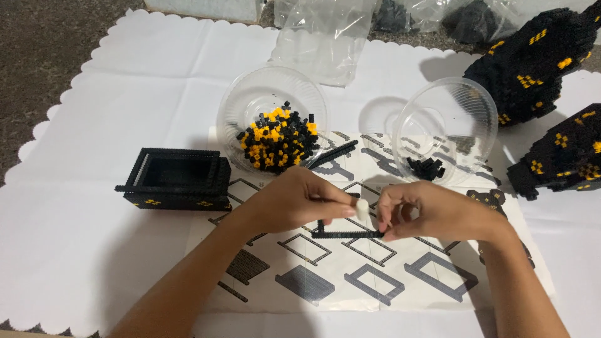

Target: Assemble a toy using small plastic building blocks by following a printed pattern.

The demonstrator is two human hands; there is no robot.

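Here, left hand (pixel 300 200) pinching a white tool (pixel 361 208), right hand (pixel 426 209) gripping the black brick frame (pixel 347 233) steady; bowl of bricks (pixel 272 119) at twelve o'clock.

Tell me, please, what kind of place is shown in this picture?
Probably a home hobby spot set up on a carpeted floor. A white scalloped sheet covers it, with a printed instruction sheet, a clear bowl of black and yellow bricks and a half-built black brick box.
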